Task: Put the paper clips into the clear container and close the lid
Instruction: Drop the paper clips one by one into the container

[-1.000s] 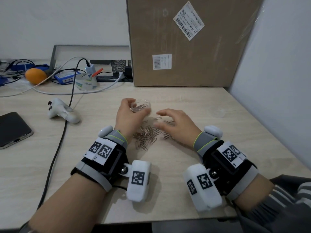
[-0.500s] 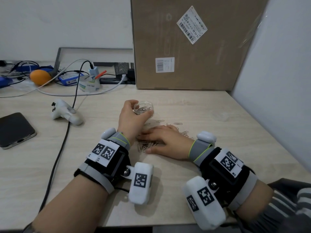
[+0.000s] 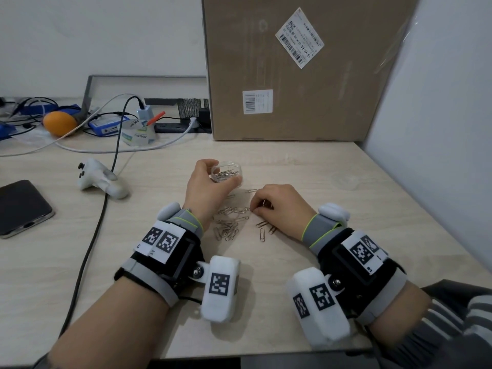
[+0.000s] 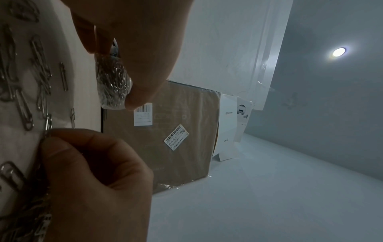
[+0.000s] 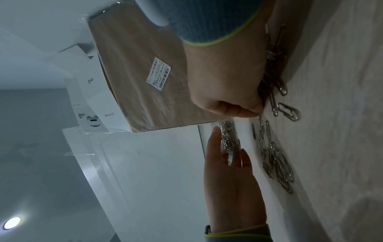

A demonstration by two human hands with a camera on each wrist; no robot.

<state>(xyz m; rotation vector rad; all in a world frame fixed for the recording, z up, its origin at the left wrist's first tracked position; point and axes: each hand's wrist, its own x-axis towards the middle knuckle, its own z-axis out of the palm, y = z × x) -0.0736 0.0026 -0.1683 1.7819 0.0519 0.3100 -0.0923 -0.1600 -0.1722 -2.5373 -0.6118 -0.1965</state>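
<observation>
My left hand [image 3: 210, 183] grips a small clear container [image 3: 226, 172] just above the wooden table; it holds several silver paper clips and has no lid on. In the left wrist view the container [image 4: 113, 85] sits between thumb and fingers. A pile of loose paper clips [image 3: 229, 226] lies on the table between my wrists. My right hand [image 3: 257, 207] rests at the pile's right edge, fingers curled, pinching paper clips at the fingertips [image 4: 46, 142]. The clear round lid [image 3: 346, 181] lies flat on the table to the right.
A big cardboard box [image 3: 298, 75] stands at the back against a white panel [image 3: 439, 129] on the right. A white controller [image 3: 101, 179] with a black cable [image 3: 90, 243], a phone [image 3: 21, 206], an orange [image 3: 58, 123] and tape rolls lie to the left.
My right hand lay flat over the pile, then drew back to the right and curled its fingers around some clips. The left hand kept holding the container in place.
</observation>
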